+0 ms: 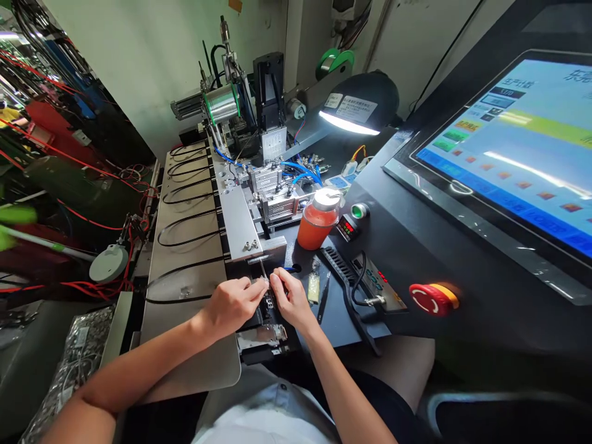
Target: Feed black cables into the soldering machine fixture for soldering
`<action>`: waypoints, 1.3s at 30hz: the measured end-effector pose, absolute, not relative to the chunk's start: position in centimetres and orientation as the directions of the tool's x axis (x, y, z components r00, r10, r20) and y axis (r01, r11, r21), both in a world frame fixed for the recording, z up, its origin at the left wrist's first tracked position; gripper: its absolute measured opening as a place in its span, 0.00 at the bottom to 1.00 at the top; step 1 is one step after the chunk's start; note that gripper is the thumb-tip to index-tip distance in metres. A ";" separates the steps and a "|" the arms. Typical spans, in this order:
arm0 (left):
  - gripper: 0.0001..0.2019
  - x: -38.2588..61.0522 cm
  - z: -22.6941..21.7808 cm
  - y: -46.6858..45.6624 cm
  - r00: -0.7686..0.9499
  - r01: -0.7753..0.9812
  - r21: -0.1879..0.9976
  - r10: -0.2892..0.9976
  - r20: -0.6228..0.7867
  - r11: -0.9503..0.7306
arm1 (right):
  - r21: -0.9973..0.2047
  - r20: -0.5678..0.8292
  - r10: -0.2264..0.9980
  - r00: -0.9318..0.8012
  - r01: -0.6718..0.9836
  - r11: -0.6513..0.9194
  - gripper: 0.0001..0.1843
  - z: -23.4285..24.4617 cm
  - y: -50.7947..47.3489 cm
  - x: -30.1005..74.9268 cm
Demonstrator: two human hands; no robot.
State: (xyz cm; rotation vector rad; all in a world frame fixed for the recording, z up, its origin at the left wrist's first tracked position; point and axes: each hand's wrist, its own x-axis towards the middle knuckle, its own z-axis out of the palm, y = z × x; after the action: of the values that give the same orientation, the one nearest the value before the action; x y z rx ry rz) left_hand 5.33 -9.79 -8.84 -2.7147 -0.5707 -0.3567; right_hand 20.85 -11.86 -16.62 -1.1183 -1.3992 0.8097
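Observation:
My left hand (238,303) is closed in a pinch at the near end of the machine, its fingertips over a small fixture (269,302). Close beside it, my right hand (290,298) is also pinched, the two sets of fingertips almost meeting. Whatever lies between the fingers is too small to make out. A thin metal rod (263,266) runs from the machine's flat metal plate (238,222) down toward the fingertips. Nearer my body sits a metal cylinder block (261,336).
Black cables (185,246) loop over the steel tray at left. An orange bottle (318,221), tweezers (325,297), a black brush (354,302) and a red emergency stop button (432,299) lie to the right. A lit lamp (361,102) and touchscreen (513,148) stand beyond.

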 end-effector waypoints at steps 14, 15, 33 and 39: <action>0.11 5.6 -8.9 -9.9 0.884 0.425 -0.359 0.296 0.361 -0.831 | -0.895 0.409 0.911 0.042 0.213 0.392 0.13 -17.1 -11.5 21.1; 0.11 5.6 -9.0 -9.9 0.885 0.427 -0.363 0.301 0.356 -0.828 | -0.892 0.414 0.909 0.038 0.216 0.397 0.13 -17.1 -11.5 21.1; 0.13 4.1 -8.8 -9.6 0.782 0.584 -0.048 0.546 0.301 -0.810 | -0.861 0.449 0.887 0.107 0.318 0.398 0.14 -17.2 -11.7 21.7; 0.07 3.0 -7.8 -9.5 0.694 0.715 0.050 0.716 0.070 -0.698 | -0.671 0.581 0.813 -0.040 0.542 0.506 0.14 -16.0 -12.7 22.7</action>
State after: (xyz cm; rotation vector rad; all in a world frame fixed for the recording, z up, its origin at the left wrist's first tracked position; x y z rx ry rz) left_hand 3.02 -9.47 -7.84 -2.9090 -1.2289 -0.1322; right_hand 22.69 -12.69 -16.04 -1.1558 -1.7120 0.3262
